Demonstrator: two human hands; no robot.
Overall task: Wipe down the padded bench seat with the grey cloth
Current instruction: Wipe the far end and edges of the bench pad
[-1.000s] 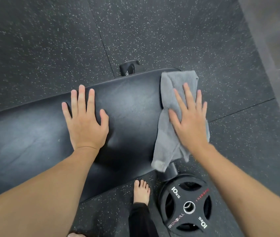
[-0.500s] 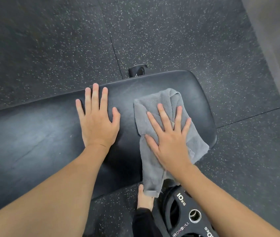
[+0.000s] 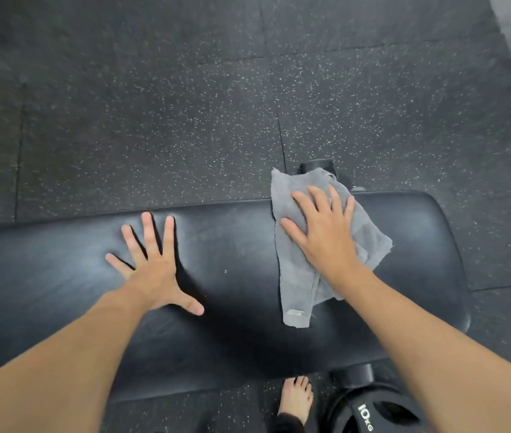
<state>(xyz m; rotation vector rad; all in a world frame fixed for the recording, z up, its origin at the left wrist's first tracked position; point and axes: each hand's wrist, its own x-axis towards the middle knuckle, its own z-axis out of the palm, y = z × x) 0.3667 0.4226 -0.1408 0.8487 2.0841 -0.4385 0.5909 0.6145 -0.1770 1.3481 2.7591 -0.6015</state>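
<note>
The black padded bench seat (image 3: 235,270) runs across the view from the left edge to its rounded right end. The grey cloth (image 3: 294,276) lies crumpled across the seat near that end, its top corner hanging over the far edge. My right hand (image 3: 326,232) presses flat on the cloth, fingers spread toward the far edge. My left hand (image 3: 154,270) rests palm down on the bare seat to the left, fingers wide apart, holding nothing.
Speckled black rubber floor tiles (image 3: 154,104) surround the bench. A black 10 kg weight plate (image 3: 372,414) lies on the floor at the near right, beside my bare foot (image 3: 296,398). A bench leg foot (image 3: 318,167) pokes out behind the far edge.
My right hand has pushed the cloth away from me toward the bench's far edge. My left hand slid left and spread its fingers wider. The view shifted so the bench sits lower.
</note>
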